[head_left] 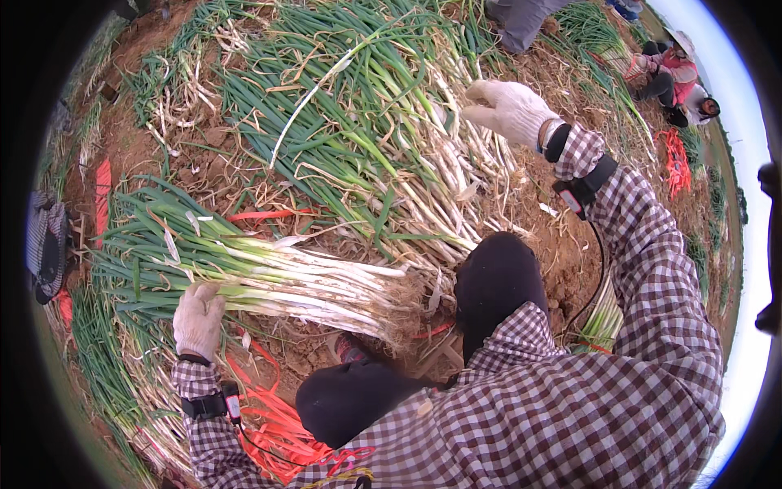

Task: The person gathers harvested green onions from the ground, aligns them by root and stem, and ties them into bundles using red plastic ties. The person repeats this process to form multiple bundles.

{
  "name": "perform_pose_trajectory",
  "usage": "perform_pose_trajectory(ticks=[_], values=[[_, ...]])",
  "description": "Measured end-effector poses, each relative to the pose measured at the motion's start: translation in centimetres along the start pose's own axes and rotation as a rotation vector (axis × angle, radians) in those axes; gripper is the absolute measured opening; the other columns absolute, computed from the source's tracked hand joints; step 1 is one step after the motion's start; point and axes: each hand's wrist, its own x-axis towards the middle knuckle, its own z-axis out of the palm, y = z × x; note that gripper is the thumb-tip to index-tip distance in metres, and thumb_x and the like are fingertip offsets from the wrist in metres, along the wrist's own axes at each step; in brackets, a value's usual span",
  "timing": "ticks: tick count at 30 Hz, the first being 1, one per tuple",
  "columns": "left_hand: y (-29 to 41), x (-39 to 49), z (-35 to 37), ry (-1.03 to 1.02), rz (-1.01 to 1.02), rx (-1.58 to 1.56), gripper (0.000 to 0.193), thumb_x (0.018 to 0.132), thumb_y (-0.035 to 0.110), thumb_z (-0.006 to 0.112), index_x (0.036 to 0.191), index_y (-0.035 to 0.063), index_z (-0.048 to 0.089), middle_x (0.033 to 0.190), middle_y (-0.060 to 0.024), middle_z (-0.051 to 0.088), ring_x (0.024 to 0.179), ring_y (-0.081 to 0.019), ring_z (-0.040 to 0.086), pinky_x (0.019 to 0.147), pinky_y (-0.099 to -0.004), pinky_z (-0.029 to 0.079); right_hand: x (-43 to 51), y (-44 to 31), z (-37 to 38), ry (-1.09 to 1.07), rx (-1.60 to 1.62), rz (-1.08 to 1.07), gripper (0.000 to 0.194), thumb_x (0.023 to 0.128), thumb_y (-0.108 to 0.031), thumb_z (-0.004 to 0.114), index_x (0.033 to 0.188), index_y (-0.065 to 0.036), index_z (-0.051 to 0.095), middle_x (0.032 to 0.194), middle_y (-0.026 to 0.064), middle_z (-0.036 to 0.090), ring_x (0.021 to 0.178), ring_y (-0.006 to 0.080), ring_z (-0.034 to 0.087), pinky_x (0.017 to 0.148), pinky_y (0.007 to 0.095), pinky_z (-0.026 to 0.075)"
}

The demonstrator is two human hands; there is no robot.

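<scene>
A bundle of green onions (317, 281) lies on the soil before me, white stems and roots towards my knees, green leaves to the left. My left hand (198, 318), in a pale knit glove, touches the near edge of its stalks with bent fingers; whether it grips them is hidden. Farther out spreads a large pile of green onions (366, 122). At the root side of this pile my gloved right hand (512, 113) hovers with thumb and fingers apart, and nothing shows between them.
Orange-red plastic strips (275, 428) lie beside my left knee. One strip (269, 214) crosses the ground between bundle and pile. More onions (134, 391) lie at left, and a tied bunch (602, 318) at right. People (672, 73) sit at upper right; a trouser leg (522, 24) is at the top.
</scene>
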Motion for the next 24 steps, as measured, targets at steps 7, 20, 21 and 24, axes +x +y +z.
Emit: perform_pose_trajectory(ticks=[7,20,21,24], values=[[17.6,-2.3,-14.2,0.019,0.271,-0.052,0.031,0.094,0.02,0.067,0.119,0.0034,0.073,0.121,-0.0167,0.072,0.113,-0.039,0.068,0.099,-0.0459,0.053,-3.2,12.5,15.4,-0.224,0.351,0.335,0.041,0.092,-0.035,0.07,0.12,-0.006,0.078,0.11,0.0179,0.079,0.105,0.0308,0.074,0.096,0.0406,0.057],[37.3,5.4,2.3,-0.976,0.42,-0.447,0.049,0.107,0.032,0.065,0.143,-0.0013,0.062,0.131,-0.0168,0.071,0.124,-0.028,0.065,0.109,-0.0394,0.049,1.8,14.3,11.6,0.172,0.938,0.295,0.052,0.089,-0.045,0.074,0.119,-0.002,0.073,0.104,0.0216,0.076,0.097,0.0312,0.074,0.089,0.0433,0.058],[37.0,6.5,3.9,-1.023,0.331,-0.645,0.051,0.107,0.032,0.064,0.143,-0.0041,0.061,0.13,-0.0152,0.071,0.123,-0.0239,0.065,0.108,-0.0372,0.049,1.3,15.0,10.8,0.232,0.948,0.232,0.053,0.089,-0.045,0.074,0.12,-0.001,0.072,0.103,0.0215,0.076,0.096,0.031,0.074,0.088,0.0434,0.058],[37.2,10.2,8.9,-0.949,0.232,-0.66,0.05,0.108,0.034,0.064,0.14,-0.0048,0.062,0.126,-0.0089,0.07,0.117,-0.0154,0.062,0.106,-0.0322,0.048,0.1,17.2,10.8,-0.015,0.66,0.173,0.055,0.091,-0.044,0.073,0.123,0.0,0.07,0.103,0.0223,0.076,0.093,0.0331,0.075,0.086,0.0444,0.058]])
